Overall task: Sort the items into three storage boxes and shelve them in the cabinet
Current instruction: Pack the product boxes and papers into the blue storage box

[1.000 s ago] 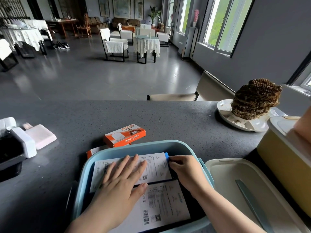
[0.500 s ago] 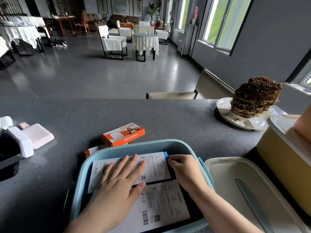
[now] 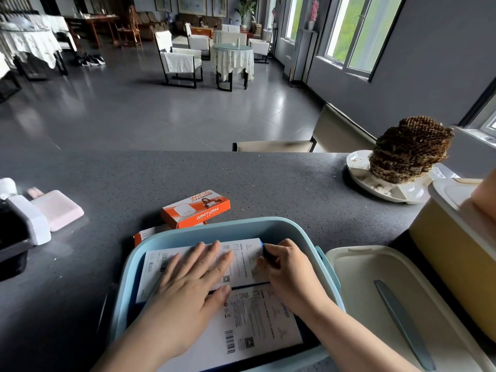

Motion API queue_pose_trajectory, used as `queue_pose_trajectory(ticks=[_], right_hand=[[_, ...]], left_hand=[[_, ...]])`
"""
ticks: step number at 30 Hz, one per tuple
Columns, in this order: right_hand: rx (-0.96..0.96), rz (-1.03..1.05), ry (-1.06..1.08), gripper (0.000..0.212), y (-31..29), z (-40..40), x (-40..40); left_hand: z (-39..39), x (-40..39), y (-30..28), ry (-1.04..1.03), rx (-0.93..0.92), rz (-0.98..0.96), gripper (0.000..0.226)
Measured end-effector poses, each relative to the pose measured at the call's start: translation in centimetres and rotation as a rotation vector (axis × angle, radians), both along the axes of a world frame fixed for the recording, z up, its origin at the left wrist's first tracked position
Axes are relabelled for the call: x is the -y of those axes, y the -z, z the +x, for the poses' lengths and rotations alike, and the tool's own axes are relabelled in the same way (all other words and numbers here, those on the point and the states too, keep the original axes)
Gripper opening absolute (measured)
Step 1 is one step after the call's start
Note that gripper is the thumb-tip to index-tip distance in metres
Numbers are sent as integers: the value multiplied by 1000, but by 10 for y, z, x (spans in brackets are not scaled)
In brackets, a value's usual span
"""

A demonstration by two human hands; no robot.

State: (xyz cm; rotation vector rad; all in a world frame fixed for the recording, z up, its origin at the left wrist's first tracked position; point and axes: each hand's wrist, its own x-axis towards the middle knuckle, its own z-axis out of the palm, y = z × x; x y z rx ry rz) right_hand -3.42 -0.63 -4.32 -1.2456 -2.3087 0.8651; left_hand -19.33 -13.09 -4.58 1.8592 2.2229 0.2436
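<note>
While left hand (image 3: pixel 188 285) presses, white printed box (image 3: pixel 241 261) lies flat.

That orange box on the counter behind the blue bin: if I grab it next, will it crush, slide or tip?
The orange box looks like thin printed card, so it is probably light and may dent under a hard squeeze. It lies flat and low, so tipping seems unlikely. Its glossy faces on the smooth counter suggest it would slide readily if pushed.

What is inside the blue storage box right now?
Two flat white printed packages lie in the blue storage box, the far package and the near package. The left hand lies flat on the far one; the right hand grips its edge. Anything underneath is hidden.
</note>
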Motion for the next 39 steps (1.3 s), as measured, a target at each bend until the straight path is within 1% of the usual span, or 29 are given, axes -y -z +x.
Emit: queue_pose_trajectory(ticks=[2, 5, 6, 8, 10, 13, 15, 18, 19, 20, 21, 23, 26, 28, 34, 37, 39], right_hand=[[-28, -81, -4, 37, -3, 2, 0], [-132, -289, -29, 26, -6, 16, 2], [-142, -313, -39, 29, -6, 21, 4], [-139, -288, -58, 41, -8, 28, 7], [-164, -274, -53, 43, -9, 28, 8], [-178, -271, -9, 29, -8, 26, 8], [-179, -250, 62, 20, -6, 22, 3], [-39, -102, 95, 19, -5, 9, -7], [-8, -69, 91, 21, -5, 5, -10], [10, -50, 91, 21, -4, 1, -12], [16, -48, 94, 21, -2, -1, -14], [0, -76, 97, 19, 2, -2, -17], [-37, -128, 110, 25, 7, -2, -20], [-72, -151, 122, 22, 9, -3, -21], [-111, -191, 132, 17, 10, -5, -23], [-127, -223, 141, 19, 11, -6, -22], [-97, -189, 146, 22, 10, -6, -21]], left_hand=[[1, 1, -1, 3, -4, -19, 85], [0, 2, 4, 14, 4, -10, 81], [0, 2, 4, 16, 13, 3, 80], [-1, 1, 3, 17, 12, -2, 78], [0, 2, 2, 18, 3, -6, 79], [-3, 2, 7, 25, -6, 50, 70], [-3, 1, 7, 22, -19, 86, 64], [-4, 3, 10, 13, -3, 76, 74], [-5, 3, 10, 13, -37, 92, 71], [-6, 3, 10, 12, -78, 61, 65], [-6, 4, 9, 4, -90, 5, 60], [-6, 4, 9, 12, -135, -10, 56], [-7, 3, 10, 34, -162, 11, 56], [-7, 2, 12, 35, -165, 36, 56], [-7, 1, 15, 21, -221, 31, 56], [-7, 2, 13, 21, -226, 20, 56], [-7, 2, 12, 21, -238, -8, 56]])
